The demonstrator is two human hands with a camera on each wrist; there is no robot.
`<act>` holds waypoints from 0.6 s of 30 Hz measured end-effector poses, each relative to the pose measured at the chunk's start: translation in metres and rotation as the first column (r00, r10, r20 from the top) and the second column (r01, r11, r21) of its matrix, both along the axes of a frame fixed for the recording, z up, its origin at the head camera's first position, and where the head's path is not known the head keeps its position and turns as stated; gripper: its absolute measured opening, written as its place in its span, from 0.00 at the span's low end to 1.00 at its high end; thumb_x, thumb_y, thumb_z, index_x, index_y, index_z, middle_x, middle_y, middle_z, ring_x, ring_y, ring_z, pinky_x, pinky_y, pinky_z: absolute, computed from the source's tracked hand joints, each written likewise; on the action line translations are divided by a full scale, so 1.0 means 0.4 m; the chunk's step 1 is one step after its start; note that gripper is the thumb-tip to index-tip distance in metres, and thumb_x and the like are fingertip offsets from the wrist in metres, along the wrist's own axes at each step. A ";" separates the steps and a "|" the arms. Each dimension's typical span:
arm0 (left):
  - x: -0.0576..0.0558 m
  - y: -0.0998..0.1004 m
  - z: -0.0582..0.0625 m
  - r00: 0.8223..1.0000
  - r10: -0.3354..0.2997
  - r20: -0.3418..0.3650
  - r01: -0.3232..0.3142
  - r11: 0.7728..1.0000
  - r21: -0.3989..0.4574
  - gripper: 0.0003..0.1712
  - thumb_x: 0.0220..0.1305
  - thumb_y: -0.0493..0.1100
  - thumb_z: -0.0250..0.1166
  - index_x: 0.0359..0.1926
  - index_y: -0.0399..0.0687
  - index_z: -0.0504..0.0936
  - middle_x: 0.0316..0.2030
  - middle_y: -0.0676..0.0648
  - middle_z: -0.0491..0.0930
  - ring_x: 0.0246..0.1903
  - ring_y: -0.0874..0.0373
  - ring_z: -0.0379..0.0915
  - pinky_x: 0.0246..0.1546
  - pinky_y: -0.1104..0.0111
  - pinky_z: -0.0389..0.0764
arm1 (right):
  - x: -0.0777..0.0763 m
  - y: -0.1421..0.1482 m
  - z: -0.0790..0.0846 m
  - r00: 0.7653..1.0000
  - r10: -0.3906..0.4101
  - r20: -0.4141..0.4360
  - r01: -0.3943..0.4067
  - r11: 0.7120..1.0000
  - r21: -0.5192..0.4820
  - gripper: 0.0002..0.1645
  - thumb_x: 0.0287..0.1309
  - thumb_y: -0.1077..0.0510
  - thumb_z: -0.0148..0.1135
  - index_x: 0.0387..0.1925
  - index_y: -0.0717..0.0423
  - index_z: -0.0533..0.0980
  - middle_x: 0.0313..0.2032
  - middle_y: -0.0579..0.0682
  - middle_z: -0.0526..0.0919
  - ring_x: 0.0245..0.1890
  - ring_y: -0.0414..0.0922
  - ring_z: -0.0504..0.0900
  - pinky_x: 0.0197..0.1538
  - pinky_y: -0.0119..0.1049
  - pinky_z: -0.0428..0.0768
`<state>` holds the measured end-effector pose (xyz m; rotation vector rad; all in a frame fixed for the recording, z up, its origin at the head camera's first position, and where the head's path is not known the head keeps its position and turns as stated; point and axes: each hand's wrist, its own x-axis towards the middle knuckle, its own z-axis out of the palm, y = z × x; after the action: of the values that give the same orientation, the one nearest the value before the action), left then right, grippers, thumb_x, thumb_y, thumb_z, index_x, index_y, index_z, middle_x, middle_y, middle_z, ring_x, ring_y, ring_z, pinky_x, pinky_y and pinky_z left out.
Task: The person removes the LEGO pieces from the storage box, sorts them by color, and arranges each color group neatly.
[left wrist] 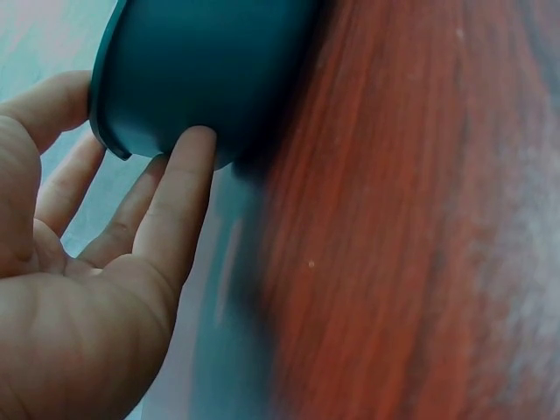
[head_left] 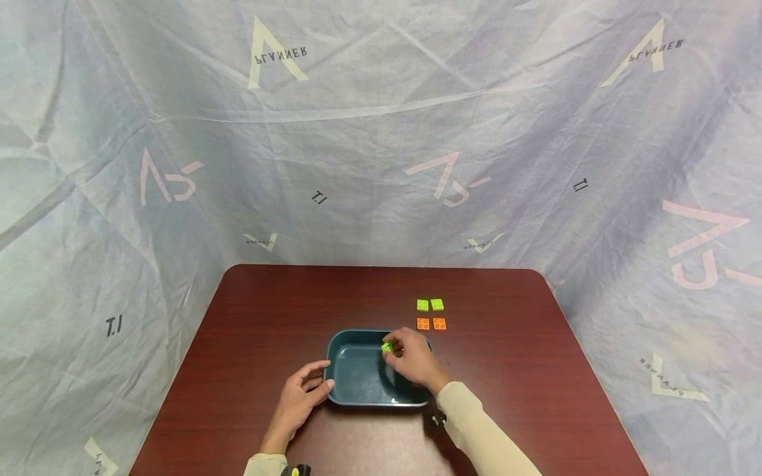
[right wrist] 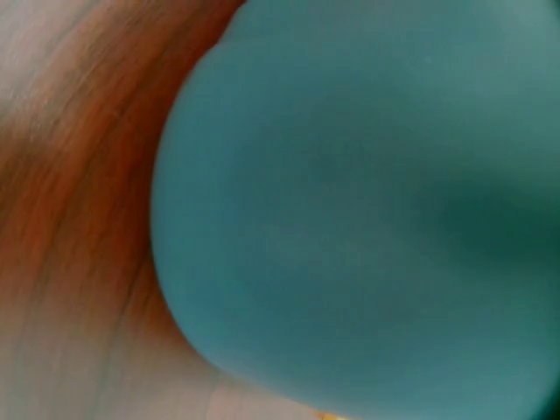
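Pale sleeves are seen at the near edge, with a dark device worn at the right cuff. Beyond them, a blue-green tray is set on the brown tabletop. Its left end is touched by the left grip, whose fingers are spread loosely against the outer wall and rim. Over the far right part of the tray, a small green brick is pinched between thumb and fingertips of the right grip; whether the tray's floor is touched by it cannot be told.

The green brick is judged to be light, stiff plastic, not fragile, and is best held by opposite side faces; it could be twisted out of a pinch set too near a corner. The tray is judged rigid and smooth, easily slid if knocked, so it is best steadied at rim and wall together.

Just beyond the tray's far right corner, a pair of orange bricks is laid side by side, with a pair of lime bricks behind them. Between these and the green brick, the far rim must be cleared. The tray's right end is partly covered by the right grip. Far off, a printed grey sheet is hung.
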<state>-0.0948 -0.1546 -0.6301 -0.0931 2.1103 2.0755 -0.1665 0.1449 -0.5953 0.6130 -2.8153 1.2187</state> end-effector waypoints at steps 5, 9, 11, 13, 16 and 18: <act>-0.001 -0.001 -0.001 1.000 -0.001 0.002 0.001 1.000 0.006 0.28 0.66 0.42 0.76 0.66 0.51 0.82 0.61 0.38 0.82 0.58 0.46 0.82 0.45 0.67 0.88 | 0.001 0.006 0.003 0.999 -0.048 0.019 0.049 0.998 -0.038 0.13 0.59 0.59 0.77 0.45 0.50 0.83 0.40 0.44 0.83 0.38 0.37 0.85 0.43 0.31 0.85; -0.002 -0.002 -0.002 1.000 0.001 0.002 -0.001 1.000 0.005 0.29 0.65 0.43 0.77 0.66 0.50 0.82 0.60 0.38 0.82 0.57 0.47 0.82 0.45 0.67 0.88 | 0.001 0.016 0.007 0.996 -0.078 0.041 0.081 0.994 -0.069 0.12 0.57 0.61 0.77 0.40 0.49 0.82 0.39 0.44 0.82 0.36 0.35 0.84 0.41 0.29 0.84; -0.002 -0.002 -0.002 1.000 0.001 -0.002 -0.001 1.000 0.003 0.30 0.65 0.44 0.78 0.66 0.50 0.82 0.60 0.38 0.82 0.57 0.47 0.82 0.45 0.67 0.88 | 0.001 0.021 0.009 0.994 -0.091 0.053 0.095 0.992 -0.079 0.11 0.57 0.61 0.77 0.39 0.49 0.82 0.39 0.44 0.82 0.36 0.34 0.83 0.40 0.28 0.84; -0.002 -0.001 -0.002 1.000 0.001 -0.006 -0.001 1.000 0.001 0.30 0.64 0.44 0.78 0.66 0.50 0.82 0.60 0.38 0.82 0.56 0.47 0.82 0.45 0.68 0.87 | 0.002 0.025 0.012 0.993 -0.101 0.056 0.106 0.990 -0.095 0.11 0.56 0.62 0.77 0.38 0.49 0.82 0.40 0.43 0.82 0.36 0.34 0.84 0.40 0.28 0.84; -0.002 -0.001 -0.002 1.000 0.000 -0.009 0.000 1.000 -0.004 0.29 0.65 0.44 0.78 0.66 0.51 0.82 0.59 0.39 0.83 0.56 0.47 0.83 0.45 0.67 0.87 | 0.003 0.030 0.013 0.992 -0.120 0.047 0.125 0.985 -0.118 0.13 0.53 0.63 0.79 0.37 0.48 0.83 0.39 0.42 0.83 0.35 0.35 0.84 0.39 0.28 0.84; -0.002 -0.002 -0.002 1.000 -0.003 -0.009 0.003 1.000 -0.006 0.29 0.65 0.44 0.78 0.66 0.52 0.82 0.59 0.39 0.83 0.57 0.47 0.83 0.45 0.67 0.88 | 0.004 0.033 0.014 0.991 -0.129 0.026 0.131 0.982 -0.138 0.14 0.52 0.64 0.80 0.37 0.48 0.83 0.38 0.42 0.84 0.35 0.36 0.86 0.39 0.28 0.85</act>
<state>-0.0957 -0.1553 -0.6311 -0.0810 2.1210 2.0719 -0.1650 0.1583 -0.5897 0.4065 -2.7039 1.3870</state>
